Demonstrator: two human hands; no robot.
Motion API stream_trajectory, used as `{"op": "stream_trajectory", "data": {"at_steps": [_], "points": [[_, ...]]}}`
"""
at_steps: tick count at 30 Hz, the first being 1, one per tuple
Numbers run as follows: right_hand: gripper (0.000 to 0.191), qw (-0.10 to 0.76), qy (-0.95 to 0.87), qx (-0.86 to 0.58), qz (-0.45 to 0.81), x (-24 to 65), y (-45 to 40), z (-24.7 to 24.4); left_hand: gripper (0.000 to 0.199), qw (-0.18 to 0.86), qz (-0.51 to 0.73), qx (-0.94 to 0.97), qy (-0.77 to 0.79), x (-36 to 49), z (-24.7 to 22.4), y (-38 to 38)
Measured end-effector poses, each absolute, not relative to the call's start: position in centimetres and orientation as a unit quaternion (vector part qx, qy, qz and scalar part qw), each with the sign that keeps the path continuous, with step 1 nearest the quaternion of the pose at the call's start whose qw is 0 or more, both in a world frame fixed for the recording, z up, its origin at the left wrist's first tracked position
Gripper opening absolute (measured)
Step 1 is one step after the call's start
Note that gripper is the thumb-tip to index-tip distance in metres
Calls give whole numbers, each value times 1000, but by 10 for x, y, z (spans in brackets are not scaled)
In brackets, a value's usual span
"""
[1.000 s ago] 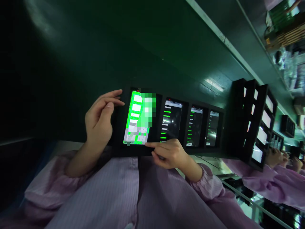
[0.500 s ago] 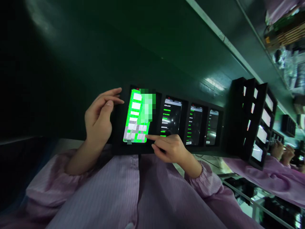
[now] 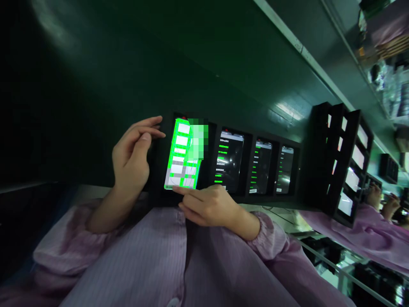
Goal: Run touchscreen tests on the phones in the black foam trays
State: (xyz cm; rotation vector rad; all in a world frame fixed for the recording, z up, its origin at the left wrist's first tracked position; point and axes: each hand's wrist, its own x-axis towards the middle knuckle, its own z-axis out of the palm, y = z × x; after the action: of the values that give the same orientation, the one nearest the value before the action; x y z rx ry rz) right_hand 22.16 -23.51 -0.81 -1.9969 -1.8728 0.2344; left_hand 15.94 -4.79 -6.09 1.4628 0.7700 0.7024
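Note:
A phone with a bright green-and-white grid on its screen lies in the left end of a black tray. My right hand has its index finger stretched to the bottom edge of that screen, the other fingers curled, nothing held. Beside the tray's left end, my left hand is raised with loosely bent, parted fingers and holds nothing. Three more phones sit in the tray to the right: one, another and the last, showing dark screens with green and white text lines.
More black trays with lit white screens stand upright at the right. Beyond them are another person's hands and pink sleeve. A metal strip crosses the green table. Clear plastic items lie at the upper right.
My right hand has moved left and slightly down, its fingertip going from the screen's lower right to its bottom edge. My left hand has barely moved.

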Motion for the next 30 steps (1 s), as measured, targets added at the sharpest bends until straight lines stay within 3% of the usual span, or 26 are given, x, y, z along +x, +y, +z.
{"op": "stream_trajectory", "data": {"at_steps": [5,10,15,30], "points": [[42,154,-686,-706,90,214,-221,-12,24,633,318,628,324,159,-63,-48],[35,165,-650,-736,94,222,-211,-16,24,630,311,636,319,159,-64,-47],[40,166,-597,-780,89,229,-201,-20,25,626,310,641,320,157,-64,-48],[28,221,-610,-759,53,237,-243,-7,24,627,301,636,333,158,-62,-47]]}}
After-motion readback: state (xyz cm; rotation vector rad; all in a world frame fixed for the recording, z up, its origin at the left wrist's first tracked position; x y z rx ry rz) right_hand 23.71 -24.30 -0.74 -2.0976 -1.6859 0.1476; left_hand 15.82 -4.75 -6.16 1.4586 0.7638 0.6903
